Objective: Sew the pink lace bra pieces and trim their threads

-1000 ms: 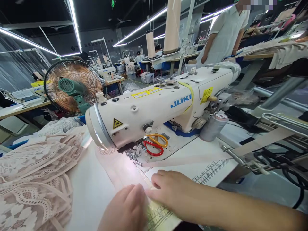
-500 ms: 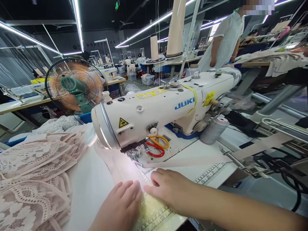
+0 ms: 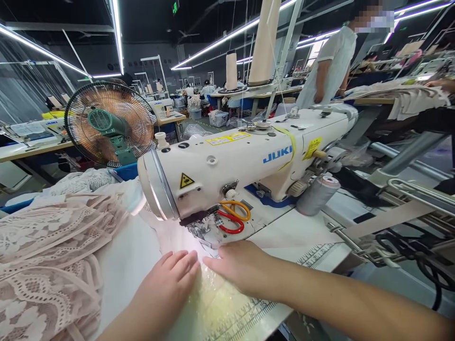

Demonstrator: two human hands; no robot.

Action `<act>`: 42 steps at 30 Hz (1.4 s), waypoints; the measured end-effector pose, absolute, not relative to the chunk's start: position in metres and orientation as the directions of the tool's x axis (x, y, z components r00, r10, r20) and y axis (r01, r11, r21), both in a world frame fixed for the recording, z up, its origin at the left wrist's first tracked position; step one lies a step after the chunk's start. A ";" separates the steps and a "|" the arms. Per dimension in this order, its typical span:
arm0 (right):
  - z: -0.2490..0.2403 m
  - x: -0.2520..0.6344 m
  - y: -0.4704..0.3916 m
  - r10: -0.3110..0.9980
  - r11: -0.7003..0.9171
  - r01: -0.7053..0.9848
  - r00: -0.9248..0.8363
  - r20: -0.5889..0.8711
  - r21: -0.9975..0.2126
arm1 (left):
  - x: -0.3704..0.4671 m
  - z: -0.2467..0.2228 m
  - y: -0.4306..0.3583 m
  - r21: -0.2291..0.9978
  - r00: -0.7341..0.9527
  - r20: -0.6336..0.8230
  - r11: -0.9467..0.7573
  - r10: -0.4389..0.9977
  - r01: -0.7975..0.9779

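A white sewing machine [image 3: 213, 166] stands before me, its lit needle area and metal presser foot [image 3: 201, 234] just beyond my hands. Pale pink fabric [image 3: 172, 237] lies under the light at the needle. My left hand [image 3: 168, 282] rests flat on the work at its near edge, fingers stretched forward. My right hand [image 3: 238, 265] lies palm down close to the presser foot, thumb stretched toward the left fingertips; its other fingers are mostly hidden. A pale pink band [image 3: 280, 240] crosses the table to the right of the needle. Red-and-orange-handled scissors [image 3: 234, 222] lie on the machine bed.
Lace-trimmed pink garment pieces [image 3: 46, 265] are heaped at left. Printed ruler marks [image 3: 245, 317] run along the table's front. A grey thread cone [image 3: 318, 194] stands at right beside a metal feeding rack [image 3: 359, 232]. Behind are a fan [image 3: 110, 123] and a standing person [image 3: 332, 66].
Both hands have moved forward, closer to the presser foot. My right hand now hides more of its fingers. The view has shifted slightly, and the standing person has moved a little.
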State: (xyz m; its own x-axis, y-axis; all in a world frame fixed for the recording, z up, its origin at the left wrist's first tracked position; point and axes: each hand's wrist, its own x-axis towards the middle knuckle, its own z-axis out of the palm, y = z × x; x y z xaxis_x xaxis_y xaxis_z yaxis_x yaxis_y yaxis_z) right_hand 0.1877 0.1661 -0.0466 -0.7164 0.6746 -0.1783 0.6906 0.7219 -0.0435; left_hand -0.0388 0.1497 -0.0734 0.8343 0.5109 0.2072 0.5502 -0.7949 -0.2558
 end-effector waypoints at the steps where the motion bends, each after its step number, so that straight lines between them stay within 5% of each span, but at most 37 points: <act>1: -0.045 0.185 0.168 0.680 0.715 0.698 -0.707 -0.193 -0.035 | -0.040 -0.073 0.152 -0.260 0.840 0.196 -0.799 0.507 0.543; 18: -0.045 0.145 0.180 0.802 0.541 0.840 -0.502 -0.324 0.037 | -0.056 -0.072 0.186 -0.186 0.813 0.198 -0.794 0.547 0.579; 31: -0.062 0.149 0.168 0.868 0.464 0.885 -0.446 -0.216 0.036 | -0.064 -0.070 0.201 -0.190 0.710 0.121 -0.686 0.693 0.702; 34: -0.067 0.153 0.164 0.868 0.464 0.886 -0.455 -0.199 0.001 | -0.064 -0.062 0.198 -0.168 0.570 0.118 -0.550 0.813 0.818; 37: -0.070 0.154 0.161 0.872 0.445 0.895 -0.439 -0.217 -0.024 | -0.063 -0.050 0.200 -0.056 0.259 0.132 -0.254 0.957 0.966; 42: -0.082 0.156 0.163 0.863 0.460 0.888 -0.445 -0.239 0.009 | -0.070 -0.043 0.232 0.131 0.016 0.155 -0.037 0.988 0.991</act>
State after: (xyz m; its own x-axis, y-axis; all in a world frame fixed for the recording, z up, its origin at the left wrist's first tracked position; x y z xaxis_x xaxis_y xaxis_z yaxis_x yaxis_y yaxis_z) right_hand 0.1558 0.1628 -0.0819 -0.4452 0.8630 -0.2386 0.8876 0.4605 0.0091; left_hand -0.0704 0.2321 -0.0427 0.0165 0.9877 0.1554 0.9907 -0.0372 0.1312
